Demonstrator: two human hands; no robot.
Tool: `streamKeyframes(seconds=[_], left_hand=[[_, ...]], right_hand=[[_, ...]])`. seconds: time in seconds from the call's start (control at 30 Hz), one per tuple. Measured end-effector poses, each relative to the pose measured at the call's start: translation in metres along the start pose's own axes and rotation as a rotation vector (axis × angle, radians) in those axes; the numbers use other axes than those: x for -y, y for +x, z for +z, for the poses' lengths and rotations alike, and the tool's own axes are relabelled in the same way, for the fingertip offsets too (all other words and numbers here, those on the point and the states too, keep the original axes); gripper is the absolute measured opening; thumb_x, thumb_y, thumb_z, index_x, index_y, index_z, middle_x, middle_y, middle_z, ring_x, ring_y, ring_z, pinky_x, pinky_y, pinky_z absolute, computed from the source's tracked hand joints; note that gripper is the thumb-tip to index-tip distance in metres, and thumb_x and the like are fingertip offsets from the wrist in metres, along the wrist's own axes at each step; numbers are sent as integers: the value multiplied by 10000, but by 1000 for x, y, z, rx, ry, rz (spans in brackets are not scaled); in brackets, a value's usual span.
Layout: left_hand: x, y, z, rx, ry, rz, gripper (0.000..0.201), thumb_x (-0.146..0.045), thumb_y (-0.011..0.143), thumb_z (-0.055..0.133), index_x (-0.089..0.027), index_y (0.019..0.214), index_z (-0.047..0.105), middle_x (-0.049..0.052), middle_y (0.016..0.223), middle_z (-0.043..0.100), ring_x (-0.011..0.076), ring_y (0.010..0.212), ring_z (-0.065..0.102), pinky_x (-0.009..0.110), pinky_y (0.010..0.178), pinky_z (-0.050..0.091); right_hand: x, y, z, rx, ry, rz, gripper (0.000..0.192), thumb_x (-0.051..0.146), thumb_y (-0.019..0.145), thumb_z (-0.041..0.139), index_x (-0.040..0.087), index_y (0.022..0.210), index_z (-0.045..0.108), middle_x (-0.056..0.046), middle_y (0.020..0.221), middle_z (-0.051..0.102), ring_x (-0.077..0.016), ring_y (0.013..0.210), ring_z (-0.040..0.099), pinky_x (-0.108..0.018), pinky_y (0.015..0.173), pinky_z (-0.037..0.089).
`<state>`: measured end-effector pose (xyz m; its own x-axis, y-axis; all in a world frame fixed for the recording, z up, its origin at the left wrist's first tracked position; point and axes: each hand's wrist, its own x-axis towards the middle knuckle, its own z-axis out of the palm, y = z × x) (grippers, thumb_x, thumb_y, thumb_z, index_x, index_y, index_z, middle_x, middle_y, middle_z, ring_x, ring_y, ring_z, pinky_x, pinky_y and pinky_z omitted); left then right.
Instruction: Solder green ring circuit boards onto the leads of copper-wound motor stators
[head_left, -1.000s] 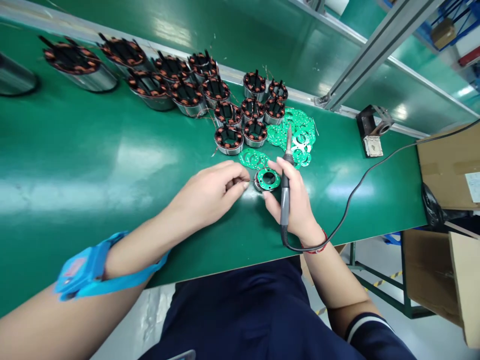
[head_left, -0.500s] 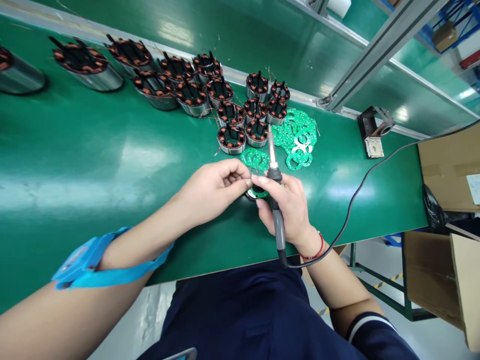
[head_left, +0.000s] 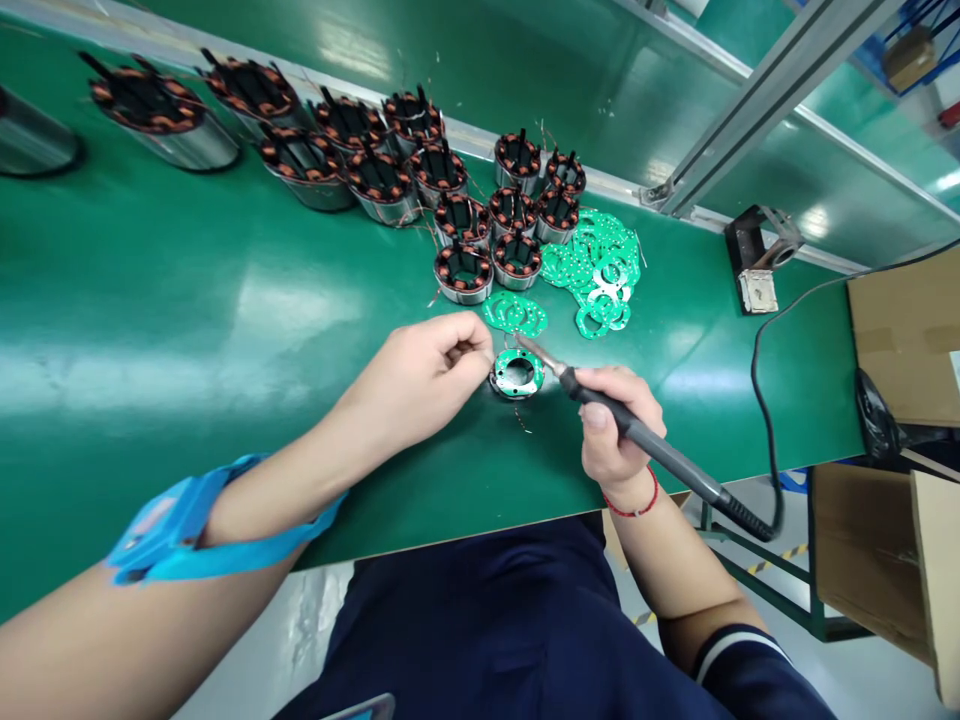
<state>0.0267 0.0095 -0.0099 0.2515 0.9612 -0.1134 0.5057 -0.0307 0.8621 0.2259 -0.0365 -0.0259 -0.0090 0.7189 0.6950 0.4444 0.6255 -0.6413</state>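
My right hand [head_left: 619,425] is closed around a soldering iron [head_left: 637,425], whose metal tip points left, over the far edge of a motor stator [head_left: 495,390]. A green ring-shaped circuit board [head_left: 535,376] lies on top of that stator, which stands on the bench before me. Thin wires stick out at its near and far sides. My left hand [head_left: 439,375] is pinched at the stator's left edge; what its fingertips hold, if anything, is too small to make out. A blue wrist strap [head_left: 169,530] circles my left forearm.
Several stators with copper windings [head_left: 382,185] stand along the back of the green bench [head_left: 187,400]. Loose ring boards lie in a small group [head_left: 516,314] and a larger pile [head_left: 600,250]. At the right is a soldering iron stand [head_left: 750,260]; the iron's cord [head_left: 761,385] hangs nearby.
My right hand has moved right and turned the soldering iron from upright to slanting, its tip lowered to the stator. The ring board is now uncovered. My left hand has barely moved.
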Motion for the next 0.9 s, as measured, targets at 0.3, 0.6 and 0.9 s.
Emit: streamKeyframes(seconds=[0.3, 0.6, 0.9], left_hand=[[-5, -4, -2, -34, 113, 69, 168, -283, 830, 457, -228, 682, 513, -15, 628, 545, 155, 608, 474, 298, 624, 381], [-6, -8, -1, -66, 185, 87, 170, -248, 853, 452, -228, 697, 515, -13, 639, 550, 153, 602, 482, 310, 646, 383], [-6, -11, 3, -105, 261, 120, 142, -253, 823, 427, -243, 684, 454, 2, 617, 501, 171, 575, 436, 353, 616, 304]], right_hand=[[7, 4, 0, 66, 35, -49, 196, 306, 1005, 502, 248, 1005, 690, 18, 659, 681, -133, 475, 524, -291, 473, 452], [7, 7, 2, 36, 26, -45, 215, 347, 1018, 511, 249, 945, 688, 27, 625, 651, -129, 449, 511, -283, 446, 446], [-2, -4, 3, 90, -45, 45, 346, 400, 1053, 487, 295, 1363, 600, -17, 856, 754, -180, 610, 697, -338, 570, 596]])
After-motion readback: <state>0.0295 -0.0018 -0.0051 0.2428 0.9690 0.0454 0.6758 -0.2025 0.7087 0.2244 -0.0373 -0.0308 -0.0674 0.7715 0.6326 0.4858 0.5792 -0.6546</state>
